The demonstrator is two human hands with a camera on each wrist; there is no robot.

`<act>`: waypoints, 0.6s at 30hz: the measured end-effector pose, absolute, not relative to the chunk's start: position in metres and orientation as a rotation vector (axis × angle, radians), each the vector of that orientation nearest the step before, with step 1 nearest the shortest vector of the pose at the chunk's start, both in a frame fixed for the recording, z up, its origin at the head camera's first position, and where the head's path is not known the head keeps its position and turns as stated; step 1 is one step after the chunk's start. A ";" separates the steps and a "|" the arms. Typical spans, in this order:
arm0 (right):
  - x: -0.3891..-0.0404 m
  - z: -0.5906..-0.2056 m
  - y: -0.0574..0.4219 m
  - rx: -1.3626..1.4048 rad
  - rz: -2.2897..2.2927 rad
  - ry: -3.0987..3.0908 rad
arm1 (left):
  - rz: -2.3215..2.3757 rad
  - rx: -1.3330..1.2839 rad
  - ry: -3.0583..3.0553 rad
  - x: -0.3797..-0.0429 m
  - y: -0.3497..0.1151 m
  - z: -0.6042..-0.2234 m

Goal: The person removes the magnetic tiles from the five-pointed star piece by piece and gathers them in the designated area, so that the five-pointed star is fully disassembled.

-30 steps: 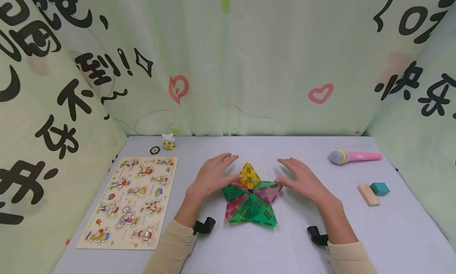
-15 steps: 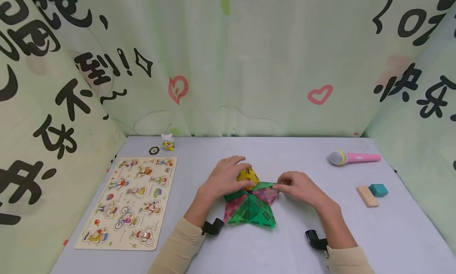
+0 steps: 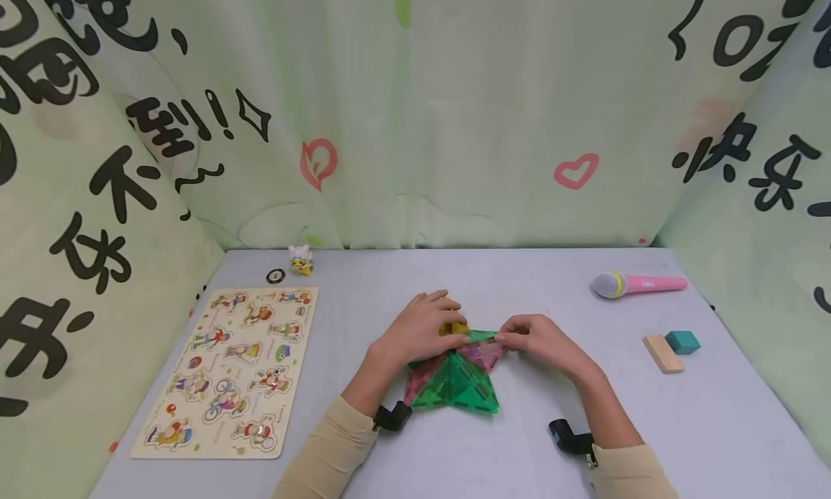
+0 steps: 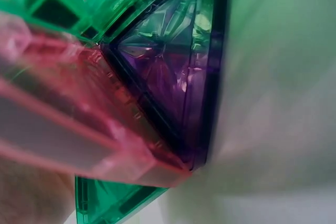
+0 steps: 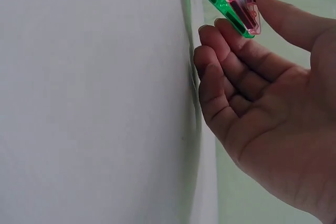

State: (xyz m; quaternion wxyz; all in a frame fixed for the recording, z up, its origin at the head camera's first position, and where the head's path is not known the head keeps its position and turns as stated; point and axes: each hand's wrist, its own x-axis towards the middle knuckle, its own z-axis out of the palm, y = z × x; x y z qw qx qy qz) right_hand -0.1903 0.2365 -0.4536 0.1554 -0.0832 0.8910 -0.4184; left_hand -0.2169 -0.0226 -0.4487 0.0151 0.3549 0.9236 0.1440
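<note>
A star built from translucent magnetic tiles [image 3: 454, 387] sits mid-table, its points green, pink and yellow. My left hand [image 3: 415, 329] reaches over its upper left, with fingers and thumb around the yellow point [image 3: 456, 327] and covering much of it. The tip of the star's right point is pinched by my right hand [image 3: 542, 344]. In the right wrist view, the thumb [image 5: 294, 22] lies at the pink tile and fingertips at the green one [image 5: 223, 9]. Up close in the left wrist view are a purple triangular tile [image 4: 163, 72] and a pink tile [image 4: 105, 135].
On the left lies a wooden picture puzzle board [image 3: 217, 412], with a small figurine [image 3: 301, 259] and a black ring [image 3: 275, 276] behind it. A pink toy microphone [image 3: 639, 285], a plain wood block [image 3: 664, 354] and a teal block [image 3: 682, 342] lie on the right.
Both hands have come in to the star. The left moved right over the yellow point; the right lowered and its fingers closed on the right tip. The star has stayed in place.
</note>
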 end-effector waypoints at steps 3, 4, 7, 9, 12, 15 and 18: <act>-0.190 -0.454 0.237 -0.221 -1.317 2.448 | 0.442 1.110 2.860 -0.217 -0.023 -0.448; -0.190 -0.454 0.237 -0.207 -1.354 2.412 | 0.432 1.116 2.859 -0.217 -0.023 -0.448; -0.190 -0.454 0.238 -0.185 -1.437 2.336 | 0.380 1.154 2.855 -0.219 -0.021 -0.447; -0.190 -0.455 0.238 -0.153 -1.480 2.302 | 0.330 1.197 2.844 -0.221 -0.020 -0.445; -0.189 -0.456 0.238 -0.131 -1.527 2.258 | 0.257 1.263 2.805 -0.224 -0.016 -0.442; -0.189 -0.458 0.238 -0.122 -1.554 2.227 | 0.234 1.326 2.744 -0.227 -0.013 -0.441; -0.189 -0.459 0.238 -0.126 -1.577 2.211 | 0.245 1.346 2.686 -0.231 -0.009 -0.441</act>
